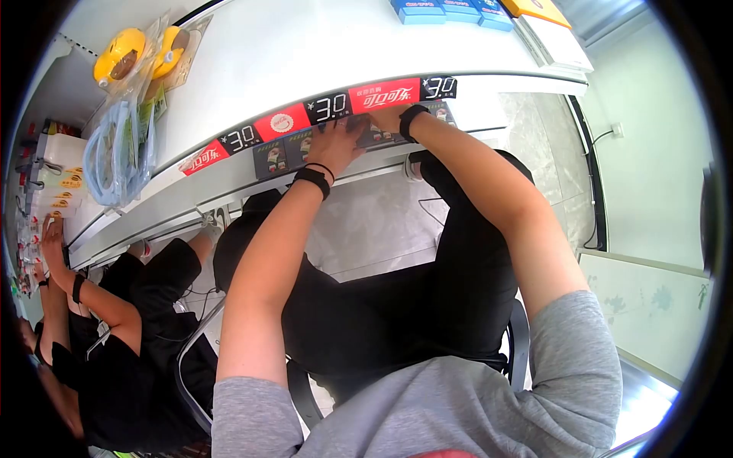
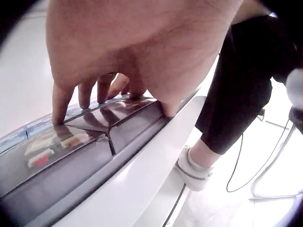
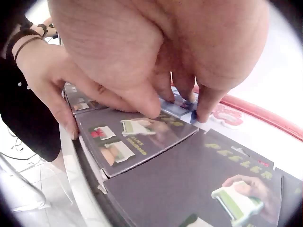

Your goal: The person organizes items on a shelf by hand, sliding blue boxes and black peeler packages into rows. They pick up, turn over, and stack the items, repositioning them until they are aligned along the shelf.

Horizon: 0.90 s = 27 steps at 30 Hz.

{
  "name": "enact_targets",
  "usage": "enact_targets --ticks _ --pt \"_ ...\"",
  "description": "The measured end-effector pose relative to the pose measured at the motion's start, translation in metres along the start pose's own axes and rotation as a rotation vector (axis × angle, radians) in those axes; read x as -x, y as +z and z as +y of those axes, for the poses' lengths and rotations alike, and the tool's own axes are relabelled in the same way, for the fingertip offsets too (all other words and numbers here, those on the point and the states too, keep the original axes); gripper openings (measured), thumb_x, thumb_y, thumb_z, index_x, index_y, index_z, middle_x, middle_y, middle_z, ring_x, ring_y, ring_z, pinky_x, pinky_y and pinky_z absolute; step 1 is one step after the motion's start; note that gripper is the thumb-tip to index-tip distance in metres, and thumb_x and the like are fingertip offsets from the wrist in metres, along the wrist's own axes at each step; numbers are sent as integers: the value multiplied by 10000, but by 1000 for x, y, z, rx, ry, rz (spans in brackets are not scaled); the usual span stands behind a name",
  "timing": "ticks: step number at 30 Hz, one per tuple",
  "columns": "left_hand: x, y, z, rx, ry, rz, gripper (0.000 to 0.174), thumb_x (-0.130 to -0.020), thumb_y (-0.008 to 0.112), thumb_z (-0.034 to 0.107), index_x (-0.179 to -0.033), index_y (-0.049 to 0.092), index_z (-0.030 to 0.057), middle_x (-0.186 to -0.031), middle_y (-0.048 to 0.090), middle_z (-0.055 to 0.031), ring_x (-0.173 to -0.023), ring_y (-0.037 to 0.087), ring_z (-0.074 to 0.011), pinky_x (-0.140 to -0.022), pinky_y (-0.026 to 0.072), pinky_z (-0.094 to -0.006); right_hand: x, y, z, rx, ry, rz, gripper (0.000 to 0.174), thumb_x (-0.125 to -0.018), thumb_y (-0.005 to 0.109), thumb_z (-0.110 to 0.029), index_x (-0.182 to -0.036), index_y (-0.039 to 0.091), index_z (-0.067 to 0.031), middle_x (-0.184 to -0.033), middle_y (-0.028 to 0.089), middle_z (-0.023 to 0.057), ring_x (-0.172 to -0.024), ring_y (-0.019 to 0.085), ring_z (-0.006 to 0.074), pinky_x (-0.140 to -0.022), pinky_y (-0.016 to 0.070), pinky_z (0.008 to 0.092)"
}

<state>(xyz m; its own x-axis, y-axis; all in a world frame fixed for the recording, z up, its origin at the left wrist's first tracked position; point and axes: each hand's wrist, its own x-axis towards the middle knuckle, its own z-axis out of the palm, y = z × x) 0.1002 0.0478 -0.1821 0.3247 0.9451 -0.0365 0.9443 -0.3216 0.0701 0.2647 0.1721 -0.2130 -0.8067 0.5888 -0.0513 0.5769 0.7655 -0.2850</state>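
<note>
Dark boxes printed "PEELER" [image 1: 273, 159] [image 3: 189, 179] lie side by side in a row along the shelf's front edge, under the price strip. My left hand [image 1: 336, 141] [image 2: 137, 47] rests on the boxes with fingers spread, fingertips on their tops and the thumb at the front edge. Close on its right, my right hand [image 1: 391, 120] [image 3: 170, 52] touches a box top with its thumb, while its other fingers reach down at the box's back edge, by a blue packet [image 3: 176, 109]. The price strip partly hides its fingers in the head view.
A white shelf [image 1: 305, 46] above bears yellow packaged items [image 1: 120, 56], blue boxes [image 1: 422, 11] and a pale blue looped item [image 1: 107, 156]. A red-and-black price strip [image 1: 282, 120] edges it. Another person [image 1: 114, 366] sits at the left, reaching to hanging goods.
</note>
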Motion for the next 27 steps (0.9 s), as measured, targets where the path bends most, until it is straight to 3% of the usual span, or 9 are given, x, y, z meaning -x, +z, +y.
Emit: enact_targets --ticks 10,12,15,16,17,20,21,23,27 --pt "-3 2 -3 2 21 -54 617 -859 653 394 -1412 466 194 -1486 401 -84 -1360 356 -322 -970 409 -600 8 -24 -35 29 174 -195 279 -831 613 -109 -1101 645 -46 -1080 670 188 -1014 650 327 -802 527 457" --pt "-5 1 -3 15 -8 -109 615 -867 637 393 -1417 459 184 -1500 392 -70 -1364 351 -320 -975 404 -604 19 -44 -78 294 23 -102 242 -823 587 -110 -1044 679 -84 -1050 691 165 -971 669 328 -779 530 456" --pt "-14 28 -14 -52 5 -118 623 -885 578 420 -1441 428 182 -1535 353 -68 -1401 301 -336 -1017 361 -634 59 -96 -148 7 -161 -198 218 -809 548 -56 -995 661 -40 -993 686 169 -948 652 344 -792 530 444" --pt "-7 25 -10 -49 29 1 558 -887 558 342 -1410 456 177 -1422 457 -69 -1252 438 -320 -946 401 -597 71 -122 -172 -139 -284 -250 222 -813 529 -38 -987 668 -42 -996 686 166 -972 647 343 -799 528 445" --pt "-5 23 -8 -46 52 119 501 -890 538 264 -1379 484 171 -1310 561 -71 -1103 574 -304 -874 441 -560 79 -133 -182 -240 -432 -184 260 -819 498 -11 -1010 673 -36 -1027 679 172 -994 638 340 -824 519 436" --pt "-3 49 -14 86 84 406 539 -885 594 359 -1385 486 188 -1356 537 -80 -1234 490 -304 -953 394 -588 91 -192 -188 -498 -581 406 363 -742 501 67 -1048 662 -45 -1068 669 141 -952 642 307 -841 505 391" --pt "-6 50 -17 317 76 403 556 -875 623 393 -1378 497 193 -1366 531 -76 -1246 479 -291 -956 399 -582 87 -202 -177 -248 -425 654 373 -723 500 72 -1039 658 -49 -1070 671 116 -960 636 294 -854 493 394" --pt "-1 18 -6 -30 26 78 597 -841 670 427 -1369 508 199 -1372 522 -61 -1224 492 -262 -938 421 -563 74 -219 -141 281 -237 986 412 -776 541 18 -1177 605 -50 -1153 645 132 -1113 577 301 -956 429 423" --pt "-5 6 -5 -32 22 -86 629 -884 615 452 -1424 436 184 -1495 401 -89 -1344 380 -364 -993 396 -632 79 -192 -102 482 234 860 481 -882 630 -340 -1239 570 -24 -1261 597 168 -1277 484 320 -1102 327 448"
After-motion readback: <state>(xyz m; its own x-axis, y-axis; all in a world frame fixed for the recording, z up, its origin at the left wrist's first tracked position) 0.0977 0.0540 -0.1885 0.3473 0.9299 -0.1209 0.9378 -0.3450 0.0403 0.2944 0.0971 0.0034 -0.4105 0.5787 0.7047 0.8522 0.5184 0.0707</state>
